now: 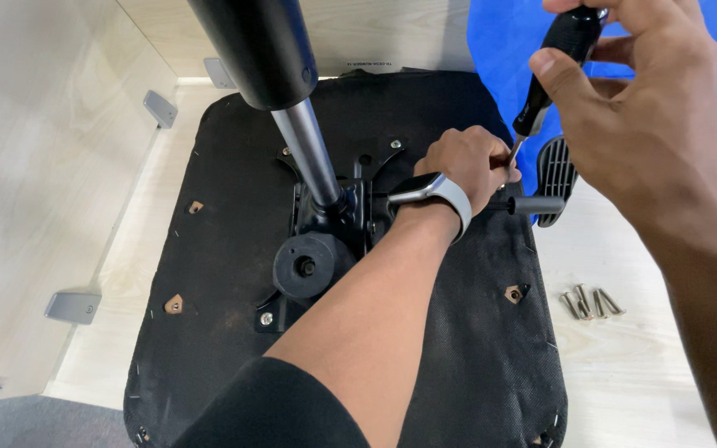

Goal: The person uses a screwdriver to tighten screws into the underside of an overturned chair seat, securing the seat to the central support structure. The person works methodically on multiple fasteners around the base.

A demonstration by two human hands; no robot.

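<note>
Right hand (641,108): wrapped around the black, smooth handle of a screwdriver (553,66), its thin steel shaft slanting down toward the left hand. Left hand (466,166): clenched, knuckles up, resting on the upturned chair seat (234,166), with a grey-banded watch (437,195) on the wrist. Seat underside: coarse black woven fabric, stapled at the edges. Just left of the left hand: black metal mechanism plate (325,224) with a polished steel gas cylinder (304,149). Below the right hand: loose bolts (591,303) on a pale wood-grain surface (624,373). Behind: blue cloth (499,41).
</note>
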